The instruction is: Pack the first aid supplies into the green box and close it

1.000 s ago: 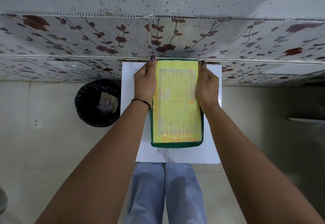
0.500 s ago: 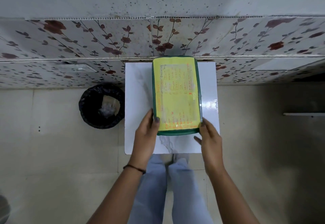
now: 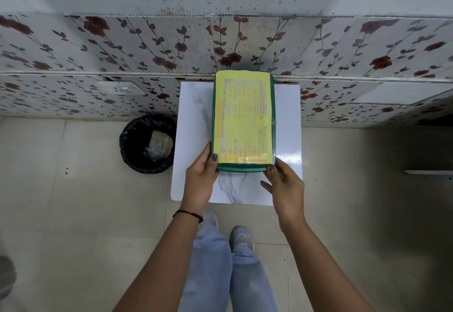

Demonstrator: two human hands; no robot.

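The green box (image 3: 243, 118) lies closed on a small white marble-patterned table (image 3: 193, 115), its lid covered by a yellow printed sheet. Its far end reaches the floral wall. My left hand (image 3: 201, 174) holds the near left corner, thumb on the lid's edge. My right hand (image 3: 284, 184) touches the near right corner with thumb on the rim and the other fingers spread below. No loose first aid supplies are visible; the box's contents are hidden.
A black bin (image 3: 148, 143) lined with a bag stands on the floor left of the table. A floral-patterned wall panel (image 3: 122, 49) runs behind the table. My legs and a shoe (image 3: 241, 238) are below the table's near edge on a tiled floor.
Both hands moved from the box's far sides down to its near corners. The view has pulled back, showing the box farther away with my feet now visible.
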